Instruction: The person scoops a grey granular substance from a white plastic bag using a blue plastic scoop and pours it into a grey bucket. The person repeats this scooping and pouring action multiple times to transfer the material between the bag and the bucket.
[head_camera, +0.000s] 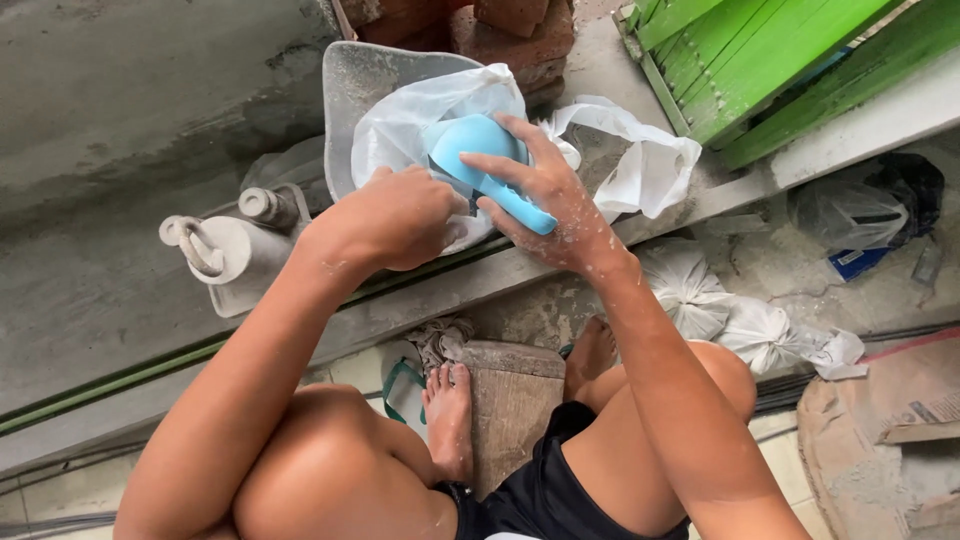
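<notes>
— Blue plastic first: we note a scoop (480, 155) held in our right hand (545, 205), fingers spread along its handle and pressed onto it, the bowl tipped into the mouth of a white bag (420, 125).

— And the left hand (400, 215)?

— Curled shut on the bag's near edge, holding the mouth open. We cannot tell how much of the film it has gathered; the knuckles hide it.

— Where does the bag sit?

— On a grey ledge (560, 270), leaning against a dusty metal pan (355, 90). A second, slack bag (640, 160) lies just to the right, touching the first.

— Anything else close by?

— A powder-coated jug (225, 255) to the left, bricks (510, 30) behind, two tied bags (720, 305) below the ledge, a green crate (760, 55) at upper right. Our feet rest on a wooden block (515, 400).

— Our judgement on doing this scooping well?

— Keep the left grip taut so the mouth stays wide, hold the scoop level as it moves, and work slowly; the film looks thin, and we judge that the powder would spill over the ledge if the bag sags.
</notes>
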